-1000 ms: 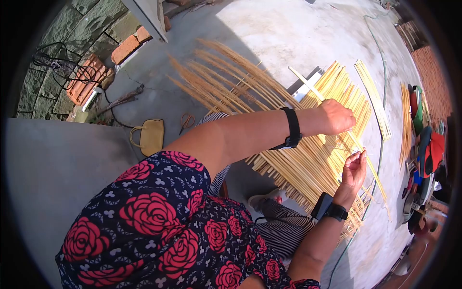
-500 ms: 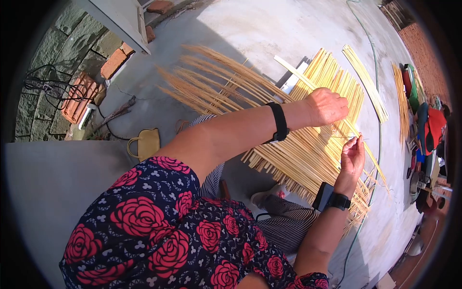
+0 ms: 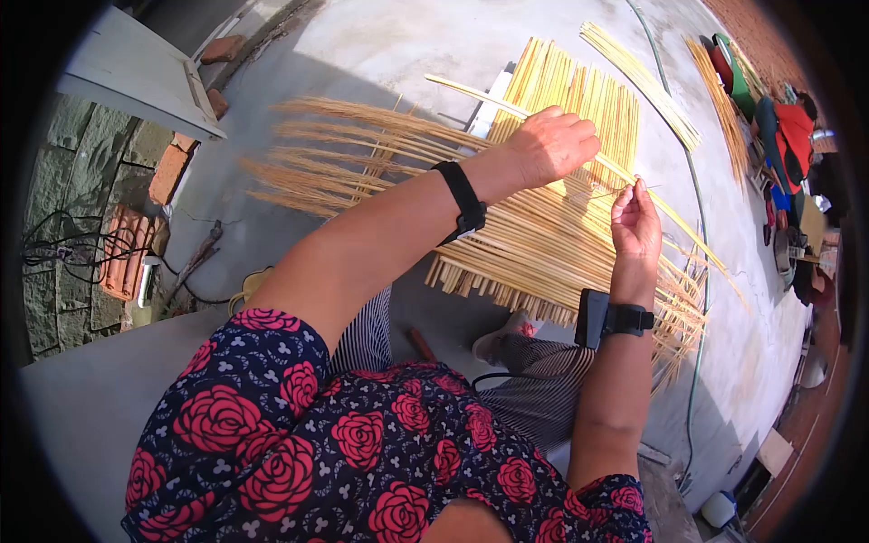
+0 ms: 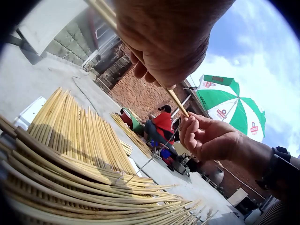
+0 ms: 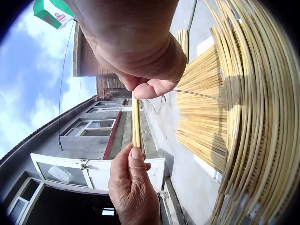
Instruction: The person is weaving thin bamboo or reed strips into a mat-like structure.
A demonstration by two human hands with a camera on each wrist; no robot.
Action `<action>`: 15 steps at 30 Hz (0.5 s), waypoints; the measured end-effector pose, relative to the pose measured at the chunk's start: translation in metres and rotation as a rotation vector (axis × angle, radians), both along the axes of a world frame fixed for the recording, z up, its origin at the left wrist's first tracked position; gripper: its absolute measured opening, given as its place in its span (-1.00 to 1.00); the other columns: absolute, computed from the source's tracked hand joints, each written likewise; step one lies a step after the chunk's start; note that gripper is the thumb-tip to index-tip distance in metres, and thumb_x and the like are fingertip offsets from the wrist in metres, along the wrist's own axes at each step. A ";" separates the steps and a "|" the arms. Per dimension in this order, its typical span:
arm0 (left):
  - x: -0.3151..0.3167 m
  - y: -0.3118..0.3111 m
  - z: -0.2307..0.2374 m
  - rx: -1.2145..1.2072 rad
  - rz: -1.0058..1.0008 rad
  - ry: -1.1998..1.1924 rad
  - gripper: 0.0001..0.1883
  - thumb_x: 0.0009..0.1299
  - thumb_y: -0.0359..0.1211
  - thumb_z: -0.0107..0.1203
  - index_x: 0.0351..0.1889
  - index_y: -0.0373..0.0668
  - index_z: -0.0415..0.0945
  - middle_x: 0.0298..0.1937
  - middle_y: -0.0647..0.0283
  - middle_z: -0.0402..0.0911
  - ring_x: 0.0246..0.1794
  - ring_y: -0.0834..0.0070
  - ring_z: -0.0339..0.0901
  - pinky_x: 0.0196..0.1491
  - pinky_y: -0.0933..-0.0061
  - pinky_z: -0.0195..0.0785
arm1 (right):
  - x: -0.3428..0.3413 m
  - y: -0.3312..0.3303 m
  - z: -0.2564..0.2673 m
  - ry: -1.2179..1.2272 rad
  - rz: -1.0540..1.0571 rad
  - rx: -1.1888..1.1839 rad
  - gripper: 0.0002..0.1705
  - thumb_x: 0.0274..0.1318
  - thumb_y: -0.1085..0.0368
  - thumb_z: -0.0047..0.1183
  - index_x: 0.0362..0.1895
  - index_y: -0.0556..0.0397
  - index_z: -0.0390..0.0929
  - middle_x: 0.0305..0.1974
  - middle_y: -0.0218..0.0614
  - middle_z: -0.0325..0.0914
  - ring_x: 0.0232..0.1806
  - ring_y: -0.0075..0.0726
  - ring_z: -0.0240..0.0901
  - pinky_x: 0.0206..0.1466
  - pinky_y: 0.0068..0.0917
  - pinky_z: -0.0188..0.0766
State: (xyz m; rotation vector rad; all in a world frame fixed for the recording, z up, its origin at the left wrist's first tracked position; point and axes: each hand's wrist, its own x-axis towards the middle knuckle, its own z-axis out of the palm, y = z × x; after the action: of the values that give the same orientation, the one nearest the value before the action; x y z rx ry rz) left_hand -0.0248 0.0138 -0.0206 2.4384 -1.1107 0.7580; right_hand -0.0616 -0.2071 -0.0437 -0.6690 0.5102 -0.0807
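As hands [image 3: 554, 145] [image 3: 636, 224] grip them, stalks [image 5: 135, 123] slant down-right.

In front, over a grey concrete floor [image 3: 380, 50]: a broad layer of straight yellow stalks [image 3: 606, 107], with long, feathery-tipped tan stalks [image 3: 353, 116] crosswise on top. Above both, in left grip [image 3: 554, 145] and right grip [image 3: 635, 222], a long slender yellow stalk [image 3: 471, 91], aslant. To the right, in order: a narrow pale-straw bundle [image 3: 641, 83], a thin green hose [image 3: 692, 398], a narrow orange-tan bundle [image 3: 720, 109]. Far left: a ribbed orange block [image 3: 127, 258].

Grn/wht umbrella [image 4: 233, 102], brick wall [image 4: 136, 91] in bkgd
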 end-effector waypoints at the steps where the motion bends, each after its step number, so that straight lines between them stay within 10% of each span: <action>1: -0.001 -0.002 -0.003 -0.043 -0.016 -0.038 -0.79 0.22 -0.30 0.03 -0.19 -0.11 0.47 -0.31 0.34 0.48 -0.24 0.43 0.49 -0.14 0.38 0.31 | -0.001 0.001 0.001 0.006 0.000 0.001 -0.78 0.10 0.49 0.07 -0.13 0.29 0.50 -0.36 -0.27 0.53 -0.40 -0.48 0.47 -0.37 -0.67 0.52; 15: 0.003 -0.009 -0.009 -0.146 -0.036 -0.145 -0.72 0.21 -0.27 0.13 -0.14 -0.13 0.50 -0.38 0.33 0.49 -0.30 0.43 0.52 -0.27 0.40 0.39 | -0.002 0.003 0.006 -0.015 0.067 0.007 -0.80 0.15 0.45 0.04 -0.14 0.30 0.50 -0.35 -0.22 0.52 -0.39 -0.45 0.47 -0.34 -0.63 0.54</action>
State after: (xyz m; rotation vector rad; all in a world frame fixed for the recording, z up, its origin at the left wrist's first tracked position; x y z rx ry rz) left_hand -0.0219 0.0045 -0.0296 2.2664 -1.1069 0.9815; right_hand -0.0639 -0.2040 -0.0379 -0.6775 0.4731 -0.0212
